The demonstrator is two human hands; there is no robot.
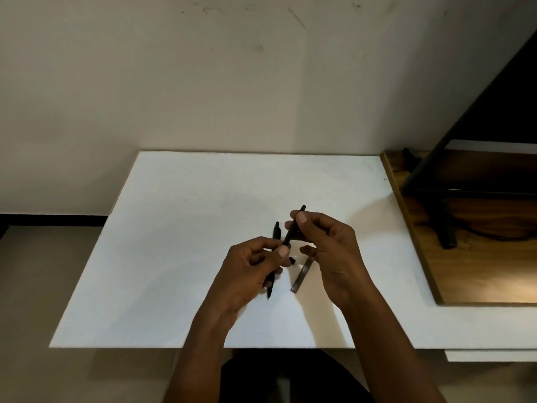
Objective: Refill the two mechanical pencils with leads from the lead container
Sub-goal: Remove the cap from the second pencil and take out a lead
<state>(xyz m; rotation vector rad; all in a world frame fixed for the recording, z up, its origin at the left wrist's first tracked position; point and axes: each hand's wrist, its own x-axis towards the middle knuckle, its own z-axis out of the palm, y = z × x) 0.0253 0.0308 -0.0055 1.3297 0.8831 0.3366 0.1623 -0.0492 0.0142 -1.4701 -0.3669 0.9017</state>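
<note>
Two hands pinch one black pencil (293,228) above the worktop (189,228), left hand (250,271) low, right hand (328,248) high; second pencil (276,231), cap (292,260) and lead container (302,274) lie close by.

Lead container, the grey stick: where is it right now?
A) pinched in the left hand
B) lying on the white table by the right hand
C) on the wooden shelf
B: the lead container lies flat on the white table beside the right hand, which grips a pencil.
</note>
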